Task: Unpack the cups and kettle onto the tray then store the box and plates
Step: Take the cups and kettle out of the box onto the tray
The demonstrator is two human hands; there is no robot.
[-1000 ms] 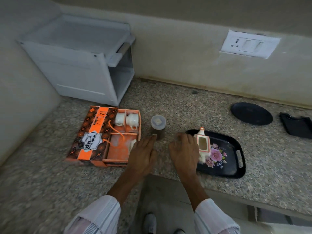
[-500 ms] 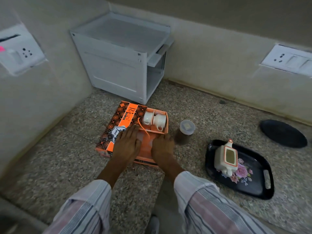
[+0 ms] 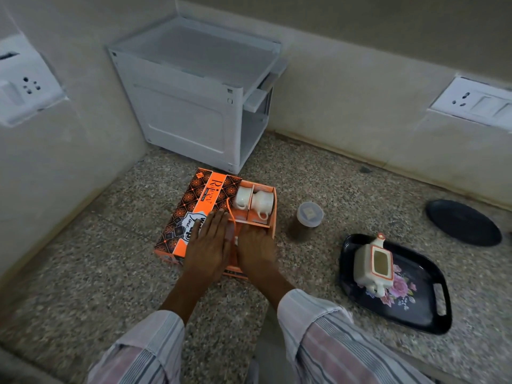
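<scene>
An orange patterned box (image 3: 194, 206) lies open on the granite counter. Two white cups (image 3: 253, 202) sit in its far compartments. My left hand (image 3: 209, 245) lies flat on the box's lid flap and near compartment, fingers spread. My right hand (image 3: 256, 249) reaches into the near compartment, its fingertips hidden inside; a bit of white shows between the hands. The white kettle (image 3: 374, 266) with orange trim stands on the black floral tray (image 3: 432, 309) to the right, without a lid.
A small brown jar with a clear lid (image 3: 307, 220) stands between box and tray. A black plate (image 3: 462, 221) lies at the back right. A white storage cabinet (image 3: 194, 106) sits in the corner behind the box. Wall sockets (image 3: 476, 102) flank the counter.
Both hands moved from the counter near the tray left onto the box. The view swung left with them. The kettle stays on the tray.
</scene>
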